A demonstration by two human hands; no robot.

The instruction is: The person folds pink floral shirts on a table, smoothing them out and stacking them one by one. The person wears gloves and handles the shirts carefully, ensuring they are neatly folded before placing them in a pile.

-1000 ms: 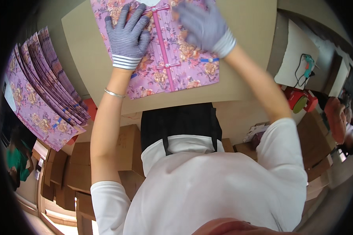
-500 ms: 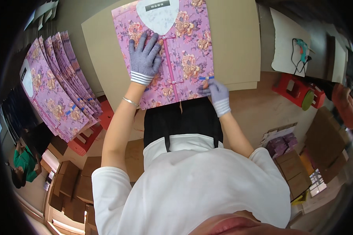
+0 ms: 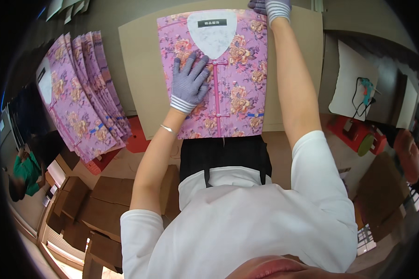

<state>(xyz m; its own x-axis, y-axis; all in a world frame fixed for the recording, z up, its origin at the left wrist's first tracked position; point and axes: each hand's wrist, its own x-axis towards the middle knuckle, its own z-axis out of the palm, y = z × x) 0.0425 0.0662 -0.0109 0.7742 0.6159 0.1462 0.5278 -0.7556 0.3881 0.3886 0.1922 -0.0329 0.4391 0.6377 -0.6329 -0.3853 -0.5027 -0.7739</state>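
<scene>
A flat purple floral package (image 3: pixel 241 104), printed like a buttoned garment with a white heart-shaped panel (image 3: pixel 212 39) at its far end, lies before me. My left hand (image 3: pixel 189 86), in a grey-purple striped knit glove, rests on its left half with fingers spread and palm down. Stretched far forward, my right hand (image 3: pixel 270 8) wears the same kind of glove and touches the package's far right corner. Its fingers lie across that corner, partly cut off by the picture's upper edge.
Beneath the package is a large beige board (image 3: pixel 295 69). A leaning row of similar floral packages (image 3: pixel 81 102) stands at left, by a red stool (image 3: pixel 138 135). A teal glue gun (image 3: pixel 365 90) lies on a white sheet (image 3: pixel 347 69) at right. Cardboard boxes (image 3: pixel 109 200) stand at lower left.
My right hand has moved from the package's near right edge to its far right corner, the arm now extended. My left hand remains flat on the package. The whole view has shifted slightly.
</scene>
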